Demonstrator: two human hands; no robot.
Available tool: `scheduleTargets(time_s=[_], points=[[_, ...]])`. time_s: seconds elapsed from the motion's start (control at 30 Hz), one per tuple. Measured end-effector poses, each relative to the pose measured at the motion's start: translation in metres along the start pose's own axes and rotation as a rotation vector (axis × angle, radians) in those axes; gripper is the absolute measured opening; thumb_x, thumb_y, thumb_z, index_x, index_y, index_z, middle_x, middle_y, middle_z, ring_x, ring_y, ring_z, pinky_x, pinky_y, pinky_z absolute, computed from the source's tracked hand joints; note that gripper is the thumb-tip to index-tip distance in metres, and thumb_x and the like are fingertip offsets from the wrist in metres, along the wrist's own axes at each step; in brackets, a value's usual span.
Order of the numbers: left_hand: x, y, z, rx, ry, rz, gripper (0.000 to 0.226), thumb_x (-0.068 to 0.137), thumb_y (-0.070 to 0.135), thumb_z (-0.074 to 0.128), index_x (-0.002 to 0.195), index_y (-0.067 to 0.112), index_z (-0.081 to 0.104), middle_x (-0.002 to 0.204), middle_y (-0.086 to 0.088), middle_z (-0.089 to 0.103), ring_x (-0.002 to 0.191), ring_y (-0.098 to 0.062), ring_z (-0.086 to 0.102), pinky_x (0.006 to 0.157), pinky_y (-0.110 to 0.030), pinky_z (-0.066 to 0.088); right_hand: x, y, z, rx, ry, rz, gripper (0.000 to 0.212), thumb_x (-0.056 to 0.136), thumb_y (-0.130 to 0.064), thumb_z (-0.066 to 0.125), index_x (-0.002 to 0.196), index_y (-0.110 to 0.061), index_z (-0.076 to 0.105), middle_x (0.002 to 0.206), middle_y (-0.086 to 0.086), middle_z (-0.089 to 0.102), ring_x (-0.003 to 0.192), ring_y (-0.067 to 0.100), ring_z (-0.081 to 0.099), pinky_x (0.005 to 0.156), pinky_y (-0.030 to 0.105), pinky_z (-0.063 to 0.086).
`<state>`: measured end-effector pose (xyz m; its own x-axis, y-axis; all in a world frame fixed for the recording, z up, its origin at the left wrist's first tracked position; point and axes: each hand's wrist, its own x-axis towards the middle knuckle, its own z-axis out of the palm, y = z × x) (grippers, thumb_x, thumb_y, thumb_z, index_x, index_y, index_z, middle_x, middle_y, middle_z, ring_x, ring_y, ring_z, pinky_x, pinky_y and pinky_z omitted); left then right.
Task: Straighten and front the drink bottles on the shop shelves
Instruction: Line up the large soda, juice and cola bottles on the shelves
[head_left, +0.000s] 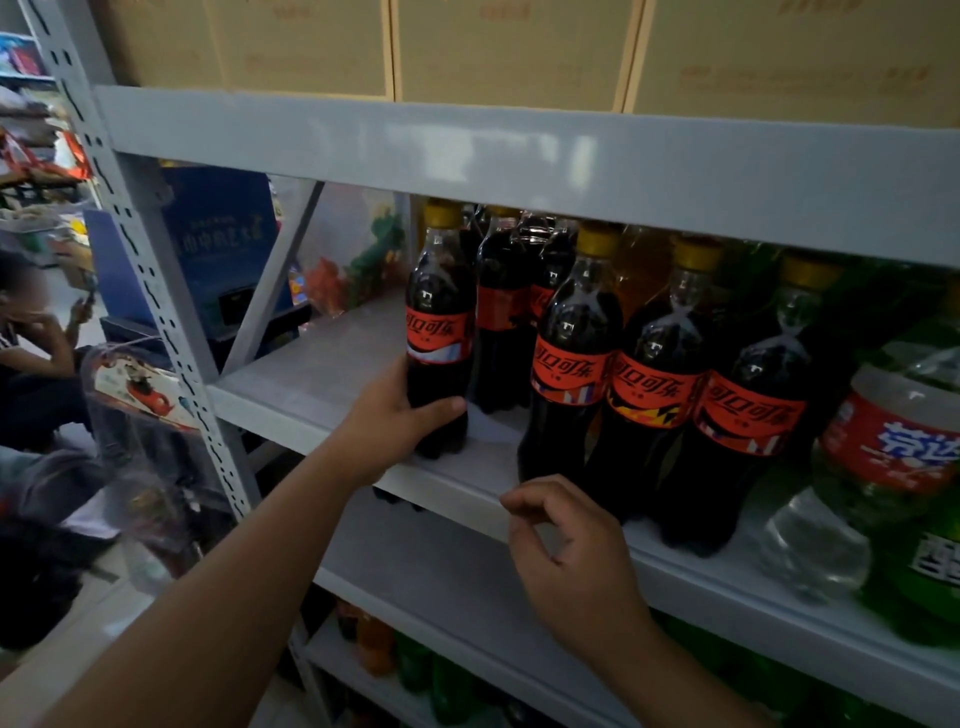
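One cola bottle (440, 332) is standing upright, behind the front row (660, 384).
Left hand (400, 423) is gripping it low; right hand (566, 540) is hovering empty, loosely curled.

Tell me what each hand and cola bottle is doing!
left hand: grips the leftmost cola bottle low down.
leftmost cola bottle: upright on the shelf, capped, label facing out.
right hand: loosely curled, holding nothing.
three front cola bottles: upright in a row, capped, labels facing out.
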<state>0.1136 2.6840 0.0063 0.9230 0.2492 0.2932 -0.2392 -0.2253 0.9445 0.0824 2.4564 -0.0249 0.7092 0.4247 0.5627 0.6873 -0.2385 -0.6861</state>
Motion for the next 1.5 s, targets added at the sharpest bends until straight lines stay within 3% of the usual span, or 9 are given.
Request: scheduleTargets(time_s=[0.37, 0.63, 0.77, 0.9, 1.07, 1.23, 1.33, 1.43, 1.5], points=[[-0.015, 0.014, 0.028, 0.122, -0.071, 0.028, 0.058, 0.062, 0.048, 0.081, 0.112, 0.054, 0.051, 0.112, 0.021, 0.066, 0.105, -0.003, 0.063, 0.086, -0.030, 0.054, 0.006, -0.003, -0.006, 0.117, 0.017, 0.096, 0.016, 0.084, -0.017, 0.057, 0.085, -0.032, 0.061, 0.087, -0.014, 0.062, 0.087, 0.007, 0.060, 0.070, 0.008, 0.041], [-0.010, 0.012, 0.032, 0.145, -0.174, 0.080, 0.067, 0.067, 0.040, 0.081, 0.126, 0.034, 0.049, 0.119, 0.015, 0.064, 0.113, -0.005, 0.059, 0.094, -0.035, 0.050, 0.011, -0.001, 0.004, 0.128, 0.123, 0.045, 0.018, 0.079, -0.006, 0.058, 0.083, -0.022, 0.065, 0.087, -0.012, 0.063, 0.085, 0.008, 0.064, 0.074, 0.018, 0.048], [-0.006, 0.012, 0.027, 0.184, -0.226, 0.135, 0.064, 0.061, 0.055, 0.079, 0.114, 0.056, 0.044, 0.113, 0.030, 0.061, 0.104, 0.008, 0.058, 0.082, -0.016, 0.050, 0.012, -0.004, 0.011, 0.093, 0.200, 0.055, 0.022, 0.079, -0.005, 0.060, 0.087, -0.026, 0.065, 0.089, -0.011, 0.064, 0.084, 0.011, 0.065, 0.073, 0.022, 0.051], [-0.003, 0.009, 0.020, 0.146, -0.308, 0.166, 0.064, 0.064, 0.048, 0.079, 0.116, 0.052, 0.042, 0.115, 0.035, 0.057, 0.106, 0.013, 0.055, 0.080, -0.005, 0.044, 0.008, -0.006, 0.012, 0.041, 0.379, 0.076, 0.024, 0.078, -0.004, 0.062, 0.087, -0.026, 0.065, 0.085, -0.009, 0.064, 0.078, 0.008, 0.064, 0.070, 0.014, 0.047], [0.003, 0.002, 0.009, 0.070, -0.438, 0.112, 0.063, 0.074, 0.015, 0.080, 0.121, 0.041, 0.047, 0.113, 0.029, 0.062, 0.106, 0.005, 0.060, 0.083, -0.010, 0.047, -0.005, -0.004, -0.006, -0.192, 0.840, 0.150, 0.013, 0.083, -0.027, 0.062, 0.092, -0.036, 0.061, 0.087, -0.004, 0.061, 0.076, 0.008, 0.061, 0.072, 0.016, 0.045], [0.006, -0.001, 0.010, 0.034, -0.419, 0.071, 0.059, 0.073, 0.008, 0.081, 0.116, 0.038, 0.052, 0.109, 0.022, 0.067, 0.104, 0.000, 0.063, 0.085, -0.014, 0.050, -0.016, 0.003, -0.040, -0.464, 1.061, 0.300, 0.047, 0.079, -0.043, 0.068, 0.118, -0.026, 0.048, 0.108, -0.010, 0.042, 0.094, 0.012, 0.049, 0.082, 0.015, 0.035], [0.005, 0.003, 0.010, 0.026, -0.449, 0.053, 0.062, 0.072, 0.008, 0.081, 0.119, 0.037, 0.052, 0.113, 0.020, 0.067, 0.108, -0.001, 0.062, 0.088, -0.017, 0.051, -0.013, 0.004, -0.044, -0.497, 0.985, 0.396, 0.065, 0.073, -0.052, 0.071, 0.126, -0.028, 0.042, 0.115, -0.008, 0.049, 0.102, 0.009, 0.050, 0.084, 0.022, 0.038], [0.008, 0.009, -0.004, -0.019, -0.582, 0.042, 0.069, 0.064, 0.016, 0.080, 0.124, 0.034, 0.050, 0.121, 0.013, 0.065, 0.115, -0.005, 0.058, 0.095, -0.025, 0.048, -0.011, 0.004, -0.042, -0.543, 0.907, 0.416, 0.071, 0.070, -0.044, 0.076, 0.129, -0.031, 0.039, 0.122, -0.005, 0.059, 0.104, 0.012, 0.057, 0.082, 0.027, 0.042], [0.016, 0.012, -0.017, -0.050, -0.482, 0.077, 0.063, 0.060, 0.018, 0.071, 0.120, 0.030, 0.054, 0.115, 0.012, 0.067, 0.110, -0.004, 0.060, 0.093, -0.023, 0.048, -0.012, 0.006, -0.044, -0.548, 0.897, 0.427, 0.071, 0.070, -0.039, 0.077, 0.130, -0.031, 0.040, 0.123, -0.003, 0.061, 0.105, 0.018, 0.060, 0.082, 0.027, 0.041]])
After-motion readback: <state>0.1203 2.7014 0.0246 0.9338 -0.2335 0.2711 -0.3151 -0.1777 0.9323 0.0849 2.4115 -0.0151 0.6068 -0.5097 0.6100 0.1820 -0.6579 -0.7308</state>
